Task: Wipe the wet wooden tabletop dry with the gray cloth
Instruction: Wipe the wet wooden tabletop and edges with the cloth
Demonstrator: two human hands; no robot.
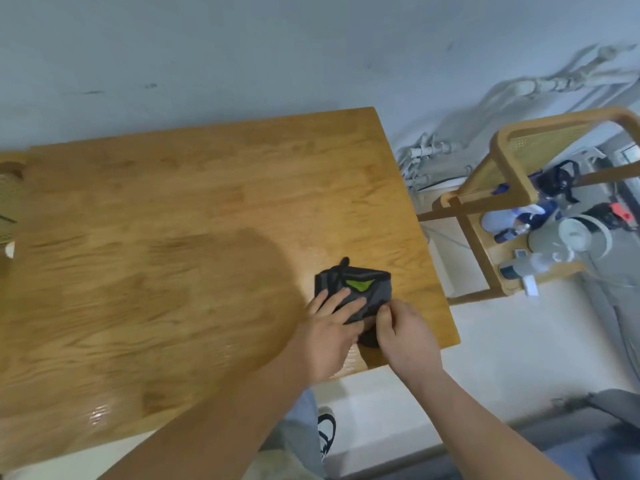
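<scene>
Under both my hands, near the right front corner of the wooden tabletop [173, 237], lies the folded gray cloth [378, 293]. My left hand [329, 329] presses flat on it, fingers straight. My right hand [405, 336], just beside, pinches its near edge with curled fingers. Its green patch is too blurred to read.

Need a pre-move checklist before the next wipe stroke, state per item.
1. The gray cloth lies on the wooden tabletop, near its right front corner: ok.
2. The left hand presses flat on the cloth: ok.
3. The right hand pinches the cloth's near edge: ok.
4. Tabletop dry: not ok, wet sheen at the near left edge.
5. Path leftward free of objects: ok.
6. Cloth dry enough to absorb: cannot tell.
</scene>
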